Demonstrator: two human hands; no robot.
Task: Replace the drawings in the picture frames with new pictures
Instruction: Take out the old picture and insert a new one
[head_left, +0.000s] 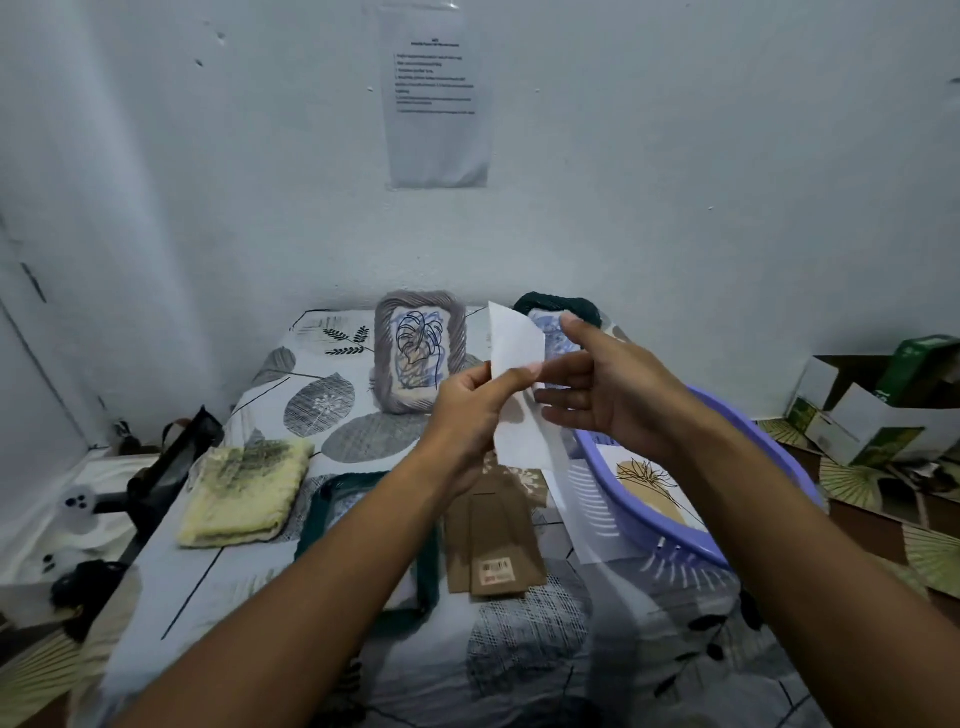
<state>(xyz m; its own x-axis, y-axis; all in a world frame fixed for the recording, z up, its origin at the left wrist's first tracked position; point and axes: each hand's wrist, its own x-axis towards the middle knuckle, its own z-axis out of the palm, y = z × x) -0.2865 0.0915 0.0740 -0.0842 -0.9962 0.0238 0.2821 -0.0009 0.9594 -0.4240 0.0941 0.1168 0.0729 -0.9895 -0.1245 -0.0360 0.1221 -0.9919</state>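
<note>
My left hand (470, 410) pinches a white sheet of paper (519, 384), held upright above the table with its blank back towards me. Beside the sheet my right hand (602, 384) is spread with straight fingers, the fingertips near or on the paper's right edge. A grey rope-rimmed frame (420, 351) with a leaf drawing leans against the wall. A dark green frame (563, 312) stands behind the paper, mostly hidden. Another dark green frame (332, 509) lies flat under my left forearm. A brown cardboard frame back (493, 540) lies next to it.
A purple plastic basket (743, 457) at the right holds a picture with a plant drawing (649, 488). A yellow folded cloth (244, 493) lies at the left. Open cardboard boxes (872, 410) stand on the floor at right. A black object (171, 467) sits off the table's left edge.
</note>
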